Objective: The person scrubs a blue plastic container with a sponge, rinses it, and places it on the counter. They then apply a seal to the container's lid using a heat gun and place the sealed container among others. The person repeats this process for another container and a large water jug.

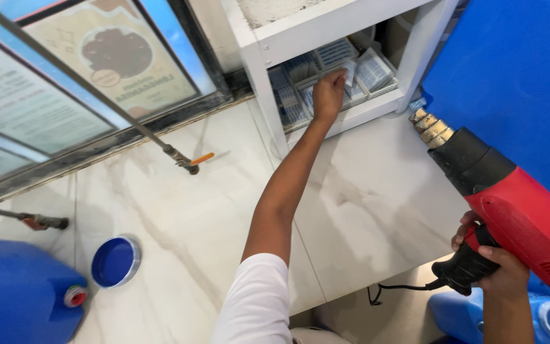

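Left hand (330, 94) up at twelve o'clock, fingers curled onto packets (358, 76), right hand (488, 267) gripping heat gun (510, 204) at four o'clock — nozzle near shelf (377, 108), risking scorching.

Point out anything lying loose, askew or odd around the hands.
A blue lid lies loose on the floor, apart from the blue jug. The packets under the left hand sit jumbled. The right hand grips a red heat gun.

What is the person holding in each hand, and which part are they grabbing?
The right hand holds a red heat gun by its black handle. The left hand reaches onto small packets on the white shelf; its grip cannot be told.
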